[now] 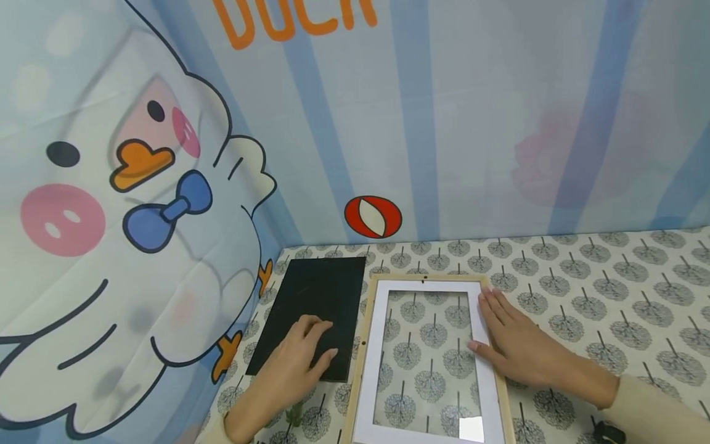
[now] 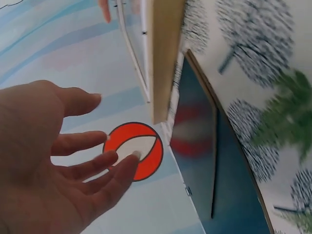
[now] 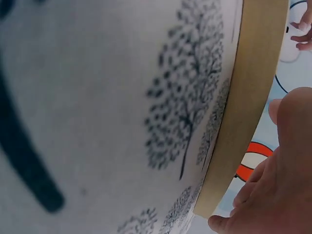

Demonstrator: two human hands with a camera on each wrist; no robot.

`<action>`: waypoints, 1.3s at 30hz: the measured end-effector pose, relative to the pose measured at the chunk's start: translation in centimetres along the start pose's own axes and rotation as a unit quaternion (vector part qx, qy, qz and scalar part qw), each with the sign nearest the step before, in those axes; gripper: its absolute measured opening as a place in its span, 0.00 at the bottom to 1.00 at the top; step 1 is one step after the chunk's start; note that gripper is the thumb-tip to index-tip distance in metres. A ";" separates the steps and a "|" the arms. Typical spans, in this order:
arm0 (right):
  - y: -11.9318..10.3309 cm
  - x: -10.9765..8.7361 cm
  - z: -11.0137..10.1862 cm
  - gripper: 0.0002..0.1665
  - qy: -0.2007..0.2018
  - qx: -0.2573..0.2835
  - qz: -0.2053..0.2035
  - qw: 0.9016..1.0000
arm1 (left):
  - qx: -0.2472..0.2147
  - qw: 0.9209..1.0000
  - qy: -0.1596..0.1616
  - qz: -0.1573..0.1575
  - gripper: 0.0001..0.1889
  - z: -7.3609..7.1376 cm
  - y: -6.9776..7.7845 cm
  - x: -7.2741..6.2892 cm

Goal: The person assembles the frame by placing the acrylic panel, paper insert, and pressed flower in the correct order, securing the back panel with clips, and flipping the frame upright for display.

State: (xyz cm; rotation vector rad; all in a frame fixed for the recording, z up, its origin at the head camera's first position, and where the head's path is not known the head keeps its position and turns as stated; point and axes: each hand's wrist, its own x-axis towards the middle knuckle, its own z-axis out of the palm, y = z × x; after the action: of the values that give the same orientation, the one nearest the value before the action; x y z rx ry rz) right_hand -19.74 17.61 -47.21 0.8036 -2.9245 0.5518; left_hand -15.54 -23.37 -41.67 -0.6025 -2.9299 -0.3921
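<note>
A picture frame (image 1: 359, 364) with a pale wood rim lies on the cloth. Inside the rim is a white mat (image 1: 373, 357) around a clear window, and the tree print shows through it. My right hand (image 1: 516, 342) rests on the frame's right side, fingers straight along the rim and thumb over the mat. To the left of the frame lies a black backing board (image 1: 318, 290), brown-edged in the left wrist view. Over that board's lower part hovers my left hand (image 1: 291, 361), fingers loosely bent, with nothing in its grasp.
A tree-print cloth (image 1: 588, 277) covers the table. Behind it hangs a blue curtain (image 1: 477, 154) with a printed duck, which also closes off the left side. A small green plant sprig (image 1: 294, 414) shows below my left wrist. Something black (image 1: 609, 431) sits by my right sleeve.
</note>
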 end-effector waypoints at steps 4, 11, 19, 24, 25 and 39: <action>0.1 0.0 0.2 0.54 -0.016 0.009 0.000 1.000 | 0.045 0.998 0.023 0.026 0.25 0.0 -0.6 -0.6; 0.3 0.0 0.2 0.54 -0.044 0.004 0.011 0.999 | 0.093 0.993 0.045 0.063 0.29 -0.2 -2.0 -1.9; 0.2 0.2 0.3 0.55 -0.074 0.014 0.017 0.997 | 0.143 0.988 0.030 0.049 0.30 -0.6 -3.7 -4.7; 0.3 0.3 0.1 0.56 -0.077 0.015 0.015 0.997 | 0.157 0.986 0.025 0.055 0.28 -0.5 -4.6 -6.3; 0.3 0.3 0.1 0.56 -0.077 0.015 0.015 0.997 | 0.159 0.985 0.028 0.056 0.28 -0.5 -4.7 -6.6; 0.1 0.4 0.0 0.56 -0.074 -0.008 0.009 0.997 | 0.093 0.992 -0.075 0.039 0.21 -0.6 -6.1 -10.2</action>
State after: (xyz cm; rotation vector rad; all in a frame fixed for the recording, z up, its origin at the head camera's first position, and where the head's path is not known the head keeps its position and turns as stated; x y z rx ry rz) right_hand -20.09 17.50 -47.18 0.8527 -3.0679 0.4906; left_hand -8.59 -32.69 -44.25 -0.7458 -3.0259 -0.0672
